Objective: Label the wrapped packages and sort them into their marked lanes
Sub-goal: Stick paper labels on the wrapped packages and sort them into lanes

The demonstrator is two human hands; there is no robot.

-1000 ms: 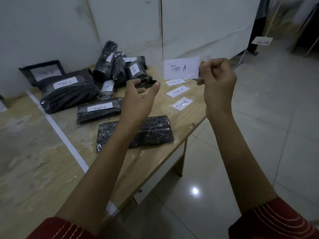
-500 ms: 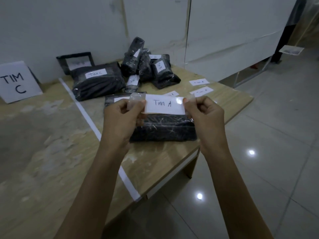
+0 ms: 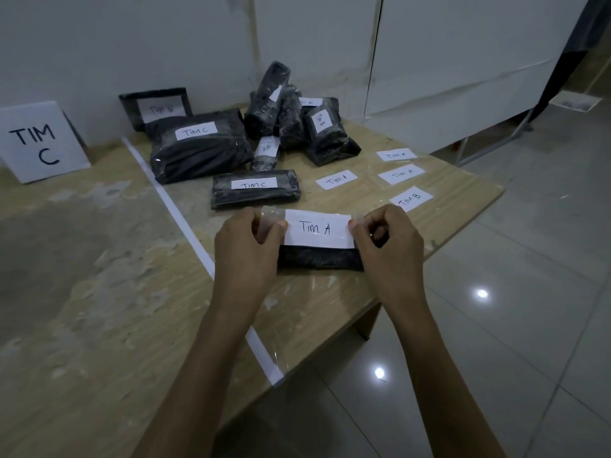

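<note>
Left hand (image 3: pixel 246 249) and right hand (image 3: pixel 390 246) each pinch one label (image 3: pixel 317 228) over one package (image 3: pixel 319 257). Four spare labels (image 3: pixel 336 180) lie near the table (image 3: pixel 330 309) edge.

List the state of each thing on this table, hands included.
Tim A label, held stretched over the near package
left hand, pinching the label's left end
right hand, pinching its right end
near package, lying flat on the table
loose labels, lying flat
TIM C sign, standing upright

White wall panels (image 3: pixel 463 61) stand behind a worn, pale wooden table (image 3: pixel 82 292). The glossy grey tiled floor (image 3: pixel 545 259) on the right reflects two light spots (image 3: pixel 482 293).
</note>
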